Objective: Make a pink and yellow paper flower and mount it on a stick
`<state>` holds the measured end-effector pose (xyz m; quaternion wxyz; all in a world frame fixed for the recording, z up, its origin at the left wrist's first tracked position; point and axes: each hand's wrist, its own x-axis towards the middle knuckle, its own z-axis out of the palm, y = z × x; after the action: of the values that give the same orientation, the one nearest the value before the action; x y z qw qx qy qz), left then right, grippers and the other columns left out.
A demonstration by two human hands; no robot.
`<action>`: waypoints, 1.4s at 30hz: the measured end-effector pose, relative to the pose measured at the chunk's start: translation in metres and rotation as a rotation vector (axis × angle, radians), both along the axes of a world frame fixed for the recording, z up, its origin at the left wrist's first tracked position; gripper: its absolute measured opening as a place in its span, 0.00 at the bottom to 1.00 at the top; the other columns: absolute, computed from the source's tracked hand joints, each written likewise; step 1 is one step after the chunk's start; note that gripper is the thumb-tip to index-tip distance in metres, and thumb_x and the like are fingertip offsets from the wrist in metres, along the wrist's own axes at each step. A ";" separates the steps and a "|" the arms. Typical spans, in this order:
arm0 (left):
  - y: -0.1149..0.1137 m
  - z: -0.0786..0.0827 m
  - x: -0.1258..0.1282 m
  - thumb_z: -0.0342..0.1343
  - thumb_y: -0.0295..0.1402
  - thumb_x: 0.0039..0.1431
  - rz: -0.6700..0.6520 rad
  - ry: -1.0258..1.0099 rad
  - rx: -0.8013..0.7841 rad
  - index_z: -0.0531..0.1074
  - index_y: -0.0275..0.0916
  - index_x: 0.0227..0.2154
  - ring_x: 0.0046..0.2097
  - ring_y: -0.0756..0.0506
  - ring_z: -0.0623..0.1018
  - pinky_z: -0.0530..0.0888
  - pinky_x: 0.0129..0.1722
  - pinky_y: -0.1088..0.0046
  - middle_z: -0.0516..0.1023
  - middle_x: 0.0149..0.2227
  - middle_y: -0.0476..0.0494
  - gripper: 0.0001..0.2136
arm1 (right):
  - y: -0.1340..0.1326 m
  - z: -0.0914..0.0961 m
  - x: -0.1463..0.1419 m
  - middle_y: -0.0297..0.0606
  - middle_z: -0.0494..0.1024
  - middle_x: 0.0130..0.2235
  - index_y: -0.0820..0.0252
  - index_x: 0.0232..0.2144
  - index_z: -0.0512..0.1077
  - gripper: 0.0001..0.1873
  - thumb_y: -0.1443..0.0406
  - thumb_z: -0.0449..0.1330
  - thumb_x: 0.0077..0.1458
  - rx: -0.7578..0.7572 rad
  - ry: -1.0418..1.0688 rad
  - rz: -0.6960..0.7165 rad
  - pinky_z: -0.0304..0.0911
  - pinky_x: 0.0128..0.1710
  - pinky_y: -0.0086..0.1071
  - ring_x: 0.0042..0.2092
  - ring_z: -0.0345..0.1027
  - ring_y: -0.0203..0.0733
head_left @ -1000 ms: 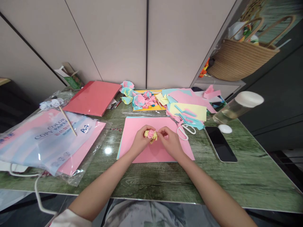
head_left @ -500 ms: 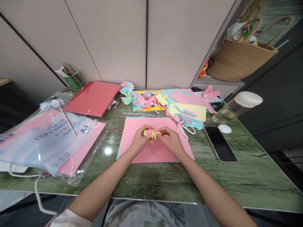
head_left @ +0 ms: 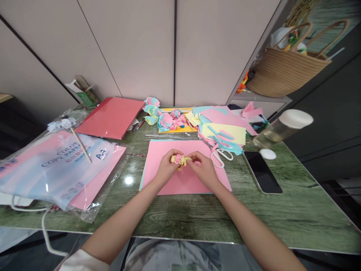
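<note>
Between my hands is a small paper flower (head_left: pixel 178 159) with a pink middle and yellow folded petals. My left hand (head_left: pixel 168 165) grips it from the left, fingers curled round its edge. On the other side my right hand (head_left: pixel 203 165) pinches a yellow petal between thumb and fingertips. Both hands are just above a stack of pink paper (head_left: pixel 183 184), with a blue sheet's edge showing under it. White-handled scissors (head_left: pixel 221 156) lie by the stack's upper right corner, their blades partly covered by paper scraps.
Finished paper flowers (head_left: pixel 166 120) and paper scraps (head_left: pixel 225 133) line the back. Thin wires (head_left: pixel 169 137) lie behind the stack. At right are a phone (head_left: pixel 262 172), a bottle (head_left: pixel 279 128) and a white oval object (head_left: pixel 267 154). A copy paper bag (head_left: pixel 70 162) and red folder (head_left: pixel 109 117) occupy the left.
</note>
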<state>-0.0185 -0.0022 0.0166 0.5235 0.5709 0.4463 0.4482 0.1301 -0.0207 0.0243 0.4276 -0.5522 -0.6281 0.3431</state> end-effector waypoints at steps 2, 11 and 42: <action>0.000 0.000 0.000 0.48 0.22 0.39 0.010 0.007 0.011 0.68 0.37 0.32 0.32 0.51 0.67 0.65 0.30 0.77 0.68 0.30 0.50 0.13 | -0.001 0.000 -0.001 0.32 0.74 0.31 0.57 0.30 0.69 0.07 0.62 0.54 0.48 -0.003 -0.008 -0.001 0.60 0.33 0.30 0.33 0.66 0.36; -0.005 -0.001 0.005 0.49 0.22 0.41 0.084 0.030 0.044 0.67 0.37 0.32 0.32 0.51 0.67 0.65 0.30 0.77 0.68 0.31 0.49 0.12 | -0.004 0.001 -0.005 0.34 0.75 0.32 0.57 0.31 0.70 0.08 0.62 0.52 0.50 0.026 -0.021 -0.046 0.60 0.35 0.31 0.35 0.67 0.38; -0.013 -0.009 0.014 0.50 0.25 0.46 0.202 -0.071 0.064 0.65 0.37 0.35 0.34 0.49 0.69 0.66 0.32 0.76 0.70 0.33 0.47 0.11 | -0.005 0.000 -0.006 0.34 0.75 0.33 0.57 0.33 0.69 0.08 0.64 0.55 0.48 0.036 0.047 -0.099 0.62 0.37 0.31 0.35 0.68 0.37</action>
<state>-0.0050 -0.0155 0.0078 0.4726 0.5231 0.4682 0.5327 0.1238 -0.0256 0.0241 0.4688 -0.5666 -0.5958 0.3230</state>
